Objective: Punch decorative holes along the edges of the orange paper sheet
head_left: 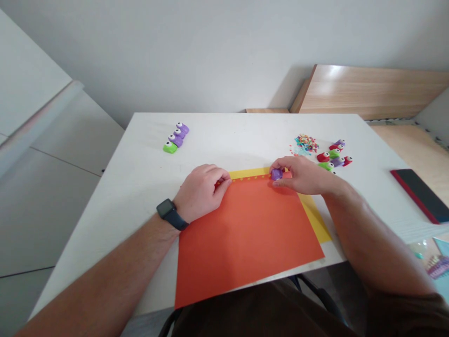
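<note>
While the small purple block [277, 174] is positioned at the upper right edge of the orange sheet [245, 234], it is pinched between the thumb and curled fingers of the right hand [301, 174]. The right forearm is slanted inward across the table edge. The left hand [201, 194] is rested at the upper left edge of the sheet, knuckles up, fingers bent, with thumb and index fingertips brought together; whether paper is gripped between them cannot be told. A dark watch [166, 209] with a rectangular face is worn on the left wrist. The smooth, matt orange sheet is laid over a yellow sheet [317, 224], and small yellow dots are lined along its top edge. Beyond the right hand, loose multicoloured bits [306, 144] are heaped beside clustered, rounded eyed pieces [334, 153] on the white table [122, 196].
</note>
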The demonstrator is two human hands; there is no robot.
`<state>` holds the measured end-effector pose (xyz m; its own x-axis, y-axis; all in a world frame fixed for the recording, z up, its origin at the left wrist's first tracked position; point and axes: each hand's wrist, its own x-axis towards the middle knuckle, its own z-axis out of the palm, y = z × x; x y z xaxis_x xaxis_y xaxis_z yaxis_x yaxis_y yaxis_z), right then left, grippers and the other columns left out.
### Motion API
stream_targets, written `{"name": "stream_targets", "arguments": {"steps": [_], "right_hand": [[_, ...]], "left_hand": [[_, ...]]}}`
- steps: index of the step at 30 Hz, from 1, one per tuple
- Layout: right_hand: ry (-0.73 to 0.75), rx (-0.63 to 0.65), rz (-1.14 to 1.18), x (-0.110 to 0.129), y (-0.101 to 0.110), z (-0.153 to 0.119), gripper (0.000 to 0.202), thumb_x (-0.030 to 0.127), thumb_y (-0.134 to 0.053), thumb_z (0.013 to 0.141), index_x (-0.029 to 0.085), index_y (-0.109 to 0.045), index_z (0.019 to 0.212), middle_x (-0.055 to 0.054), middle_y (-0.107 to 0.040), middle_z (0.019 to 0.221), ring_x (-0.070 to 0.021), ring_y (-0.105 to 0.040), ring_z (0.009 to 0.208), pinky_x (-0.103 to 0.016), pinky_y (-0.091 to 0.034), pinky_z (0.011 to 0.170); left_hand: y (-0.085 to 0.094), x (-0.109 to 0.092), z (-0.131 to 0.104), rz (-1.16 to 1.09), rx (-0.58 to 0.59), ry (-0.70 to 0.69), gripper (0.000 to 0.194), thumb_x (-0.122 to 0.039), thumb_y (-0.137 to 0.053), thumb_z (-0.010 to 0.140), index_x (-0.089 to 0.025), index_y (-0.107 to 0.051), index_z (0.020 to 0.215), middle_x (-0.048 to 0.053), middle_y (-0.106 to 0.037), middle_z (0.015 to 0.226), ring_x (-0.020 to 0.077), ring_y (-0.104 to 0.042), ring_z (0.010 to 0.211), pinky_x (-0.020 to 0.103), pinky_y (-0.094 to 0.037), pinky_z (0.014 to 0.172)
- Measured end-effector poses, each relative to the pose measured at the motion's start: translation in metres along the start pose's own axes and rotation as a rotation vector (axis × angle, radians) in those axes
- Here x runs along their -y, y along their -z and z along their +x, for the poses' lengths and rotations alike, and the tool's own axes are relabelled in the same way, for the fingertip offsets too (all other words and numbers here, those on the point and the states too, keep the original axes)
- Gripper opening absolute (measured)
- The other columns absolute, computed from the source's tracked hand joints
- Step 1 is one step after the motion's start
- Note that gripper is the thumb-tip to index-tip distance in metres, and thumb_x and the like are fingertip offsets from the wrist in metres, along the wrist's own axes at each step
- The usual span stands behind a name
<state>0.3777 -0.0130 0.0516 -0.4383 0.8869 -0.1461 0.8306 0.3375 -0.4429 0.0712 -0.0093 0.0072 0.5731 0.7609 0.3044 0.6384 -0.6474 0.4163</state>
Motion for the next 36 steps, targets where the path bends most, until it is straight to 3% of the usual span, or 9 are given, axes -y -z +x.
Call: {"name": "stream_targets", "arguments": {"steps": [36], "right_hand": [[0.074,-0.008,-0.049,-0.0055,-0.0004,0.0026,0.020,0.036,-0.070,0.085,0.023,-0.072,0.099,-0.006,-0.075,0.097,-0.0239,-0.065,0.090,-0.033,-0.045,0.080]], "left_hand": [[-0.0007,0.0006,0.0002,-0.003,0.009,-0.004,0.016,-0.025,-0.054,0.098,-0.019,-0.067,0.091,0.005,-0.069,0.087,0.0225,-0.062,0.086,0.039,-0.049,0.082]]}}
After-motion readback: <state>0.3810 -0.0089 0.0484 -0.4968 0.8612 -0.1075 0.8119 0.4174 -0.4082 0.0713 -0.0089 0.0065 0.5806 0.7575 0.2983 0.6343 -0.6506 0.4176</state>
